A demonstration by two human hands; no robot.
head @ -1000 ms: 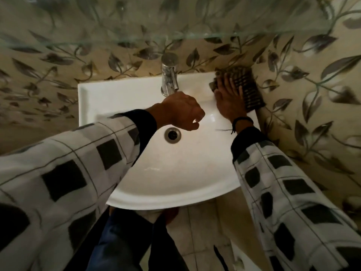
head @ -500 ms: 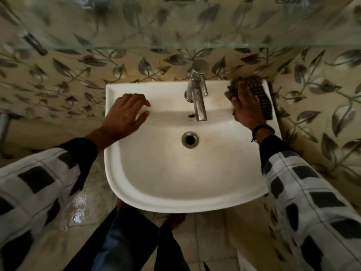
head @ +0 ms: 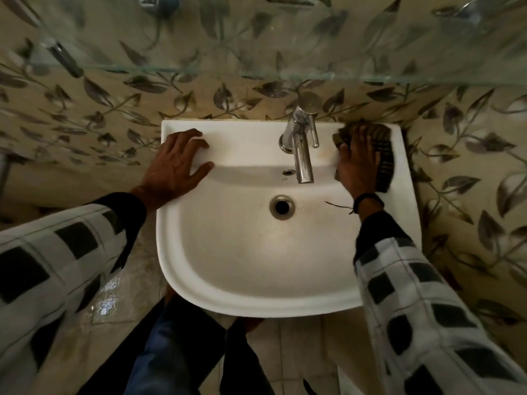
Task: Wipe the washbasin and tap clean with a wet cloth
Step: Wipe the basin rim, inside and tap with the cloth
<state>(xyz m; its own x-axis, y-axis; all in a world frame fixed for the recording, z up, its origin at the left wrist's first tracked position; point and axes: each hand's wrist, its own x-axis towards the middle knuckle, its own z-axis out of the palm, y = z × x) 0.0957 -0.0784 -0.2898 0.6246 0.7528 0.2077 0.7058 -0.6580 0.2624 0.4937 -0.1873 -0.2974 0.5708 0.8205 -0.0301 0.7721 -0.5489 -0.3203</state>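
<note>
A white washbasin hangs on the wall below me, with a chrome tap at its back rim and a round drain in the bowl. A dark striped cloth lies on the basin's back right ledge. My right hand presses flat on the cloth, fingers straight, just right of the tap. My left hand rests open on the back left ledge, fingers spread and thumb at the bowl's edge.
A glass shelf juts out above the tap. Leaf-patterned wall tiles close in behind and to the right of the basin. The wet tiled floor and my legs show below the basin's front rim.
My left hand has left the tap and moved to the back left ledge, where it lies flat. My right hand stays on the cloth at the back right corner.
</note>
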